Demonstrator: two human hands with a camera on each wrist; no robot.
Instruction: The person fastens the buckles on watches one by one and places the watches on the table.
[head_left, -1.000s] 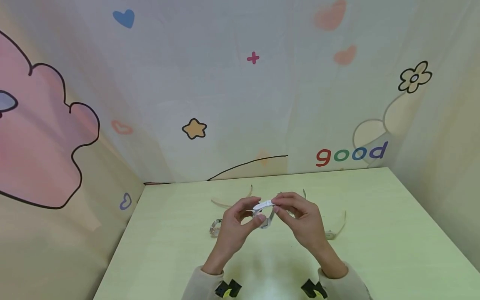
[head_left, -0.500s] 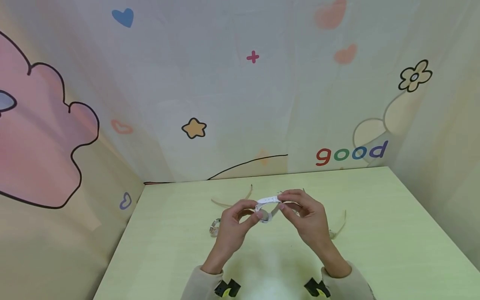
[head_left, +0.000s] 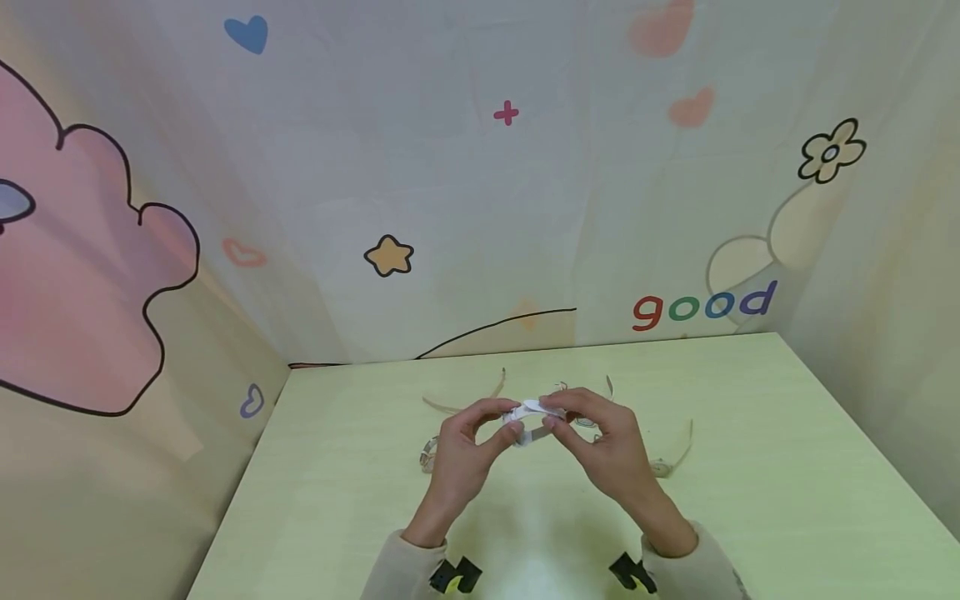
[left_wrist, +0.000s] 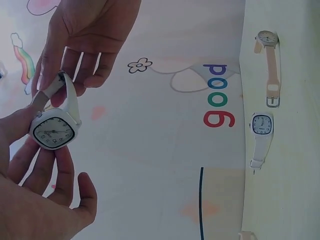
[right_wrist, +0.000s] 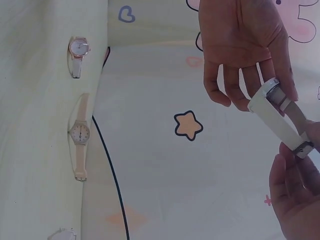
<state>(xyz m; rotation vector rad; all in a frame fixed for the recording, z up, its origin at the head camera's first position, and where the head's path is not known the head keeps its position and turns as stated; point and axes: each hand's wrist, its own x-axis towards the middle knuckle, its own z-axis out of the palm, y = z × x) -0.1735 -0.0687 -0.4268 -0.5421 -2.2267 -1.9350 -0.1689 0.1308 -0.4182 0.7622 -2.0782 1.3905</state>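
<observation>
Both hands hold a white wristwatch above the table, its strap bent into a loop. My left hand pinches the watch by its case. In the left wrist view the squarish white dial faces that camera. My right hand pinches the strap at its buckle end. In the right wrist view the white strap runs from the case down to the metal buckle at the right fingertips. Fingers partly cover the strap ends, so I cannot tell whether the buckle is fastened.
Several other watches lie on the pale table: a beige-strapped one, a white square one, a rose-rimmed one and another beige one. A patterned curtain rises behind the table.
My right hand moved up and right, then back left and slightly down, closer to my left hand. The watch loop tilted and looks flatter. My left hand stayed nearly in place.
</observation>
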